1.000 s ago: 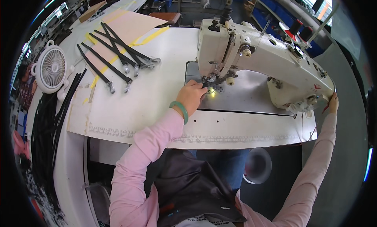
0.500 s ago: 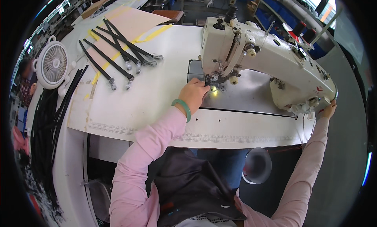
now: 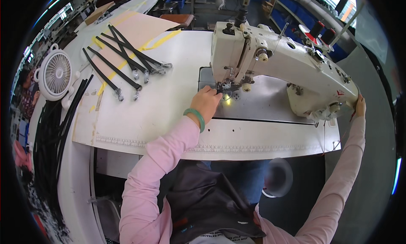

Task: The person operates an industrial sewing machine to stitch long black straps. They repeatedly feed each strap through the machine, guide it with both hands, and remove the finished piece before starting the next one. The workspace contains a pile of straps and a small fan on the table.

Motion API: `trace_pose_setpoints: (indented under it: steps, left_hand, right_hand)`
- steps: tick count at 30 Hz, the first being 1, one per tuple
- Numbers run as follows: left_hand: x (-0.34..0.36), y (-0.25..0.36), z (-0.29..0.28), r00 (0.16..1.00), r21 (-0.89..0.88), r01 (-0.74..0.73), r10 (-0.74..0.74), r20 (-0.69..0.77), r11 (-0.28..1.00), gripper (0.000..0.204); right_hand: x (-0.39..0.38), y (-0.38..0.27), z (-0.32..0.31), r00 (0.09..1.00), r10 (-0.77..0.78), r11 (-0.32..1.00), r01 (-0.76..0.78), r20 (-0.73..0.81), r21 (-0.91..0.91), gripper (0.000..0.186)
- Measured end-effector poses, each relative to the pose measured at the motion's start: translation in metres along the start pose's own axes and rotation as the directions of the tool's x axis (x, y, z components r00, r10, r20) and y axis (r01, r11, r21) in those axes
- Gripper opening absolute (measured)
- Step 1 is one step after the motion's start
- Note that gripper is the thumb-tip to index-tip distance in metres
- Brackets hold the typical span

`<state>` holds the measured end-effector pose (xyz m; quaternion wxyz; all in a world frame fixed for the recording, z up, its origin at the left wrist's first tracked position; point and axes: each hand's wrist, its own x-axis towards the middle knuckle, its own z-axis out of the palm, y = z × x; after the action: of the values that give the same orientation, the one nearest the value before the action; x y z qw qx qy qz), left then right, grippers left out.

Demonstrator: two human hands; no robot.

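A white sewing machine (image 3: 275,54) stands at the right of the table, its lamp lighting the metal bed. My left hand (image 3: 206,102), with a green bangle at the wrist, is at the needle area (image 3: 227,87). Its fingers are closed on a small black piece (image 3: 218,92) beside the presser foot; most of that piece is hidden. At the machine's far right end, my right hand (image 3: 360,107) grips the handwheel (image 3: 356,101), its fingers partly behind it. Several black straps (image 3: 112,68) with clear-wrapped ends lie on the table to the left.
A white fan (image 3: 56,75) stands at the left edge, above a hanging bundle of long black strips (image 3: 46,138). Pink sheet material (image 3: 139,28) with yellow tape lies at the back. Thread spools (image 3: 316,29) stand behind the machine. A ruler strip (image 3: 203,149) runs along the table's front edge.
My right hand has moved upward around the machine's end, and its forearm has swung outward to the right. My left hand stays at the needle. The whole view has shifted slightly.
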<state>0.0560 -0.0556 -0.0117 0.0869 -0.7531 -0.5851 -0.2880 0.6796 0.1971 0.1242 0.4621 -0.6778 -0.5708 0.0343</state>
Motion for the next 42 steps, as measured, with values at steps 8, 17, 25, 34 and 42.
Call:
trace_pose_setpoints:
  steps: [8, 17, 25, 34, 42]
  left_hand:
    - [-0.001, -0.003, 0.007, 0.999, 0.013, -0.022, 0.022, -0.031, 1.0, 0.01]
    - [-0.004, -0.005, 0.003, 0.999, 0.029, -0.015, 0.016, -0.031, 0.999, 0.011]
    - [-0.001, -0.008, 0.002, 0.994, 0.045, -0.105, 0.106, -0.027, 0.993, 0.014]
    - [-0.004, -0.007, 0.001, 0.994, 0.035, -0.091, 0.092, -0.057, 0.995, 0.009]
    - [0.002, -0.003, 0.005, 0.997, 0.063, -0.077, 0.078, -0.002, 0.995, 0.01]
  right_hand:
    - [-0.04, 0.03, 0.03, 0.974, 0.079, 0.969, -0.025, -0.213, 0.247, 0.05]
    - [-0.02, -0.001, 0.022, 0.994, 0.108, 0.972, -0.1, -0.031, 0.211, 0.051]
    - [-0.033, 0.048, 0.028, 0.985, 0.164, 0.953, -0.145, -0.048, 0.266, 0.057]
    - [-0.046, 0.015, 0.031, 0.983, 0.139, 0.941, -0.093, -0.122, 0.327, 0.06]
    - [-0.076, 0.054, 0.034, 0.989, 0.125, 0.925, -0.088, -0.076, 0.37, 0.052]
